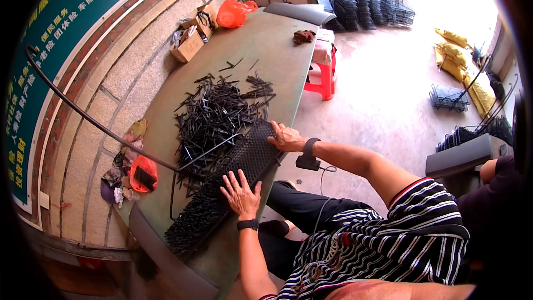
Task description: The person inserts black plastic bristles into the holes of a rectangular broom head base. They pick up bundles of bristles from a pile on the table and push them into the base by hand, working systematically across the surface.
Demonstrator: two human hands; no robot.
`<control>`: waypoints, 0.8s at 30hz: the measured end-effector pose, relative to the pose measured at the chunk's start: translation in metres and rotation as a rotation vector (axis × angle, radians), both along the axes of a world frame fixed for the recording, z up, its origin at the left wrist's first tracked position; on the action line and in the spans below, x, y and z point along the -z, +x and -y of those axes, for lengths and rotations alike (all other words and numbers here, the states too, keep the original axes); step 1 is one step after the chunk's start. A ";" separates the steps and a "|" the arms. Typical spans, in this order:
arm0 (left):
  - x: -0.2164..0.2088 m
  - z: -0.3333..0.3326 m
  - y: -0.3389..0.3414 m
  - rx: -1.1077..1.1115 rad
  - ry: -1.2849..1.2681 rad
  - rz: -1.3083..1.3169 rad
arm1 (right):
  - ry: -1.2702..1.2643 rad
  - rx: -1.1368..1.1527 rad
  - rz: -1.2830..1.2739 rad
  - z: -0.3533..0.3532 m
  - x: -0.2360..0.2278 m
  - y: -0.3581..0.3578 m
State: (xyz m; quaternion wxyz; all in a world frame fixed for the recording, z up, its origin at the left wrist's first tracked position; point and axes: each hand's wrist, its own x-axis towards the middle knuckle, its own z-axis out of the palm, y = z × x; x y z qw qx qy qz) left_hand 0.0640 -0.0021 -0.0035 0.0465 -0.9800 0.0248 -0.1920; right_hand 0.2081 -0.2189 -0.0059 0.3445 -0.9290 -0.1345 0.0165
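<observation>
A long black perforated panel (pixel 247 155) studded with black pegs lies slantwise on the green worktable (pixel 266 44). My left hand (pixel 240 193) rests flat on the panel's middle, fingers spread. At the panel's far end my right hand (pixel 286 136) grips its edge. Beyond the panel sits a heap of loose black metal clips (pixel 214 114). A thin black bent rod (pixel 208 153) lies across the heap's near side.
Against the stone wall stand a cardboard box (pixel 190 44), an orange plastic bag (pixel 233 12) and a red bag with rags (pixel 143 173). A red stool (pixel 323 75) stands past the table. Black wire racks (pixel 361 0) and yellow sacks (pixel 463 66) lie on the floor. Another person sits at right (pixel 494 169).
</observation>
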 end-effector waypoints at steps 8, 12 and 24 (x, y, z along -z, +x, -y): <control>0.001 0.001 -0.004 -0.035 -0.065 -0.064 | -0.010 0.007 -0.008 -0.004 -0.003 -0.006; -0.004 0.003 -0.003 -0.034 -0.088 -0.099 | -0.022 0.007 -0.011 -0.001 0.000 -0.001; -0.027 -0.012 0.020 0.169 -0.117 -0.213 | 0.048 -0.071 -0.139 0.007 -0.007 0.005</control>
